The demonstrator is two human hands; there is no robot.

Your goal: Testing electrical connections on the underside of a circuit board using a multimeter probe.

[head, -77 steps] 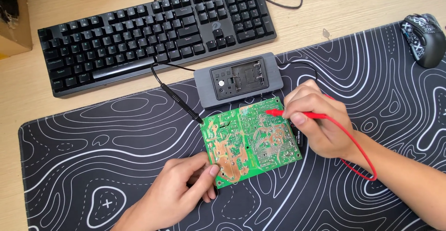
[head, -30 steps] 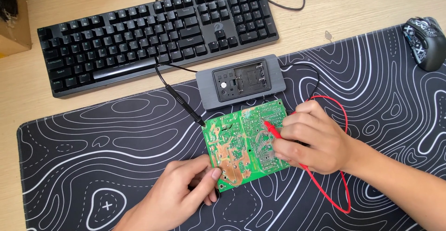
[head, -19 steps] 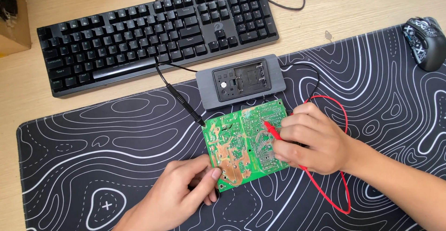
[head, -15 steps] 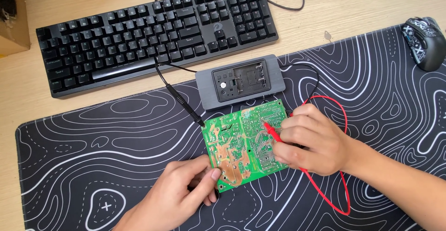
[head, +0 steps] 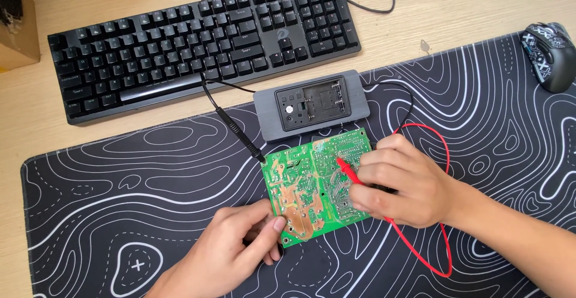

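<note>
My left hand (head: 231, 253) pinches the near corner of the board (head: 318, 184), thumb on top. My right hand (head: 402, 184), curled over its far side, grips the red probe (head: 351, 172) tip-down on it.

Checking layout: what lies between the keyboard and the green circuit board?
In the head view, a grey meter and a black probe lie between keyboard and circuit board.

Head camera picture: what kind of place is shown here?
Probably a desk used for electronics repair. A green circuit board lies on a black desk mat, the right hand touches it with a red probe, and a keyboard lies behind.
</note>
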